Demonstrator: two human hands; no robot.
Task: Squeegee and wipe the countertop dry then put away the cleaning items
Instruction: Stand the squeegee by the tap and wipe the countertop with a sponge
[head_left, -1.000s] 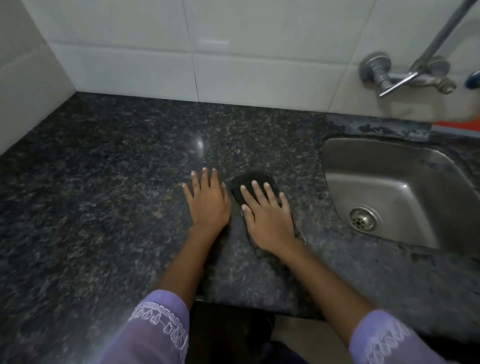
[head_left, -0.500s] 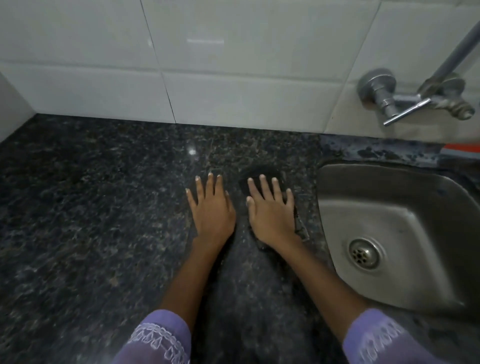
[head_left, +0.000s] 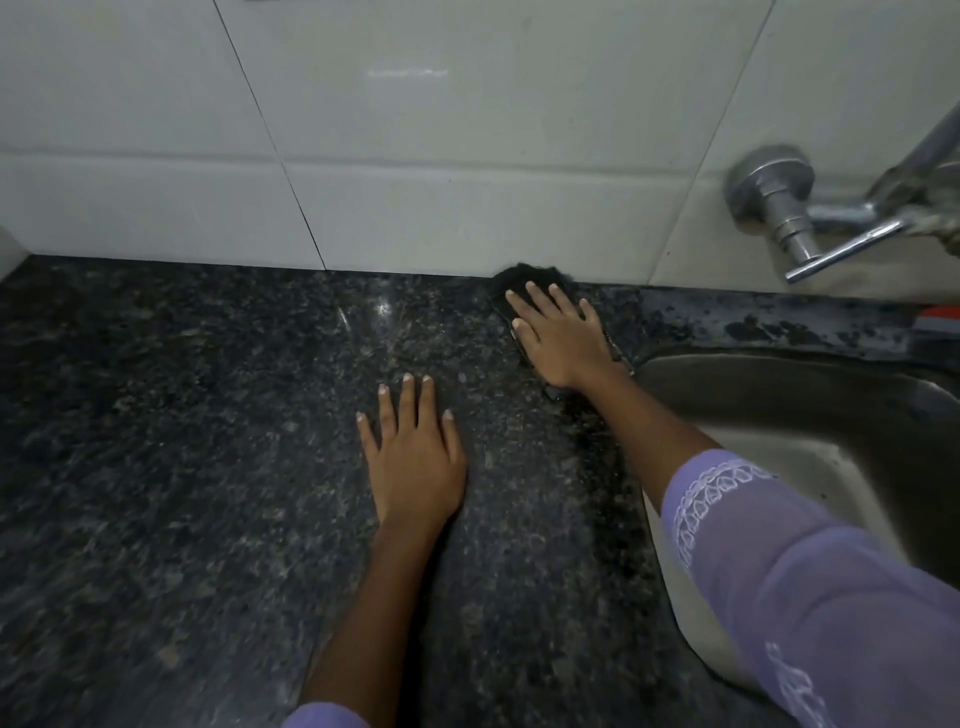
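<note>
The dark speckled granite countertop fills most of the view. A dark cloth lies flat on it at the back, touching the foot of the tiled wall. My right hand presses flat on top of the cloth with fingers spread, hiding most of it. My left hand rests flat on the bare countertop, nearer to me and to the left, fingers apart and holding nothing.
A steel sink is set into the counter on the right, under my right forearm. A chrome tap sticks out of the white tiled wall above it. An orange object shows at the right edge.
My right hand has pushed the cloth away from me, up to the wall. My left hand has stayed flat on the counter. The view has shifted forward and closer.
</note>
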